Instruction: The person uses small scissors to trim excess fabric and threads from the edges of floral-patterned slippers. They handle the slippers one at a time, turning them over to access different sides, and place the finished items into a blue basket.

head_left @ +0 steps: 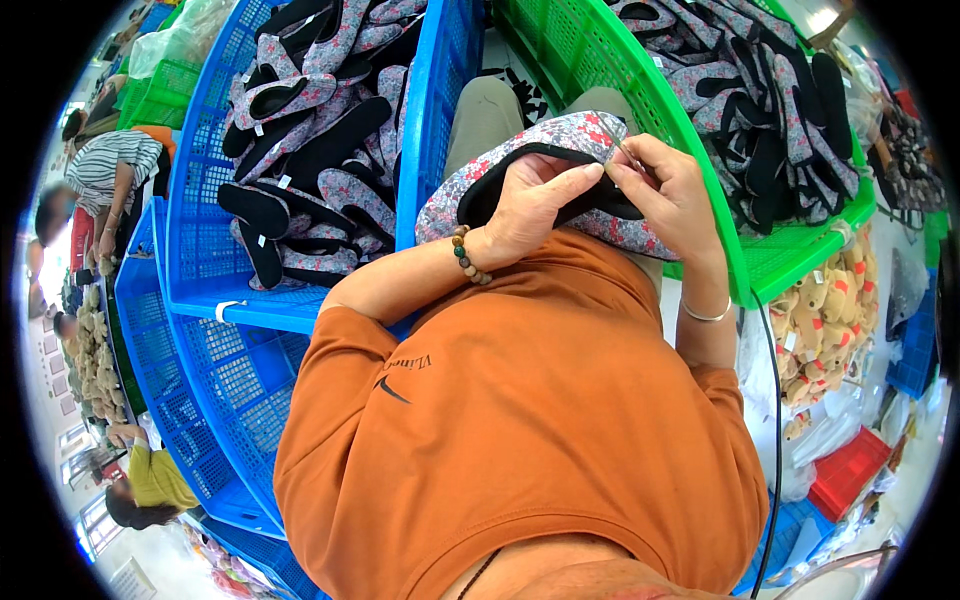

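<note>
Directly against the left hand (527,203) lies the floral slipper (562,132).

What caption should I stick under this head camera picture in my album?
Left hand and right hand meet at a flowery slipper between a blue crate and green crate.

Floral slipper (565,130) seemingly rests on trousered lap (483,112) | blue crate (425,120) holds heaped slippers (303,95), black soles (254,209) showing | green crate (590,60) carries another pile (770,120)

Matt cloth slipper (545,135) — smooth, glossy plastic on the blue crate (412,130) and green crate (704,160) — shiny metal bangle (706,319)
</note>
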Demonstrator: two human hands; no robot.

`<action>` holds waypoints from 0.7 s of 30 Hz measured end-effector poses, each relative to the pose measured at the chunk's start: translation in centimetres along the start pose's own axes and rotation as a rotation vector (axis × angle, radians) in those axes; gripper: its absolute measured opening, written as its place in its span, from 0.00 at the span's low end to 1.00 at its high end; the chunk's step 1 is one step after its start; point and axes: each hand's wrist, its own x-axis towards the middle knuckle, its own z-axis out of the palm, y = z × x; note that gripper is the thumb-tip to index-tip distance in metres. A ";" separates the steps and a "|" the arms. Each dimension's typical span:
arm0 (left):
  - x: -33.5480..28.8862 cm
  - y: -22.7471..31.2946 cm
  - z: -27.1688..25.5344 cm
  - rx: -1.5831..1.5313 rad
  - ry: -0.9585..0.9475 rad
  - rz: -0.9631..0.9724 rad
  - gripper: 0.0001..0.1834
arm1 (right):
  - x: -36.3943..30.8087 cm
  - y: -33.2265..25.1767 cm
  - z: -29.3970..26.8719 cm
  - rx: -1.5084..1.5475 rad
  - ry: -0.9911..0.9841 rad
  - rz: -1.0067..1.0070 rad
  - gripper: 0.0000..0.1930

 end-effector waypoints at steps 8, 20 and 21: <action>-0.4 -1.0 -0.8 0.155 -0.087 -0.003 0.12 | 2.1 -1.7 0.0 -0.122 -0.008 -0.219 0.11; -0.1 0.0 -0.2 0.091 -0.017 0.000 0.09 | 0.0 0.5 -1.0 -0.064 0.178 0.040 0.08; -0.1 0.0 -0.2 0.092 -0.019 -0.001 0.09 | -0.3 0.5 -1.2 -0.142 0.170 0.064 0.09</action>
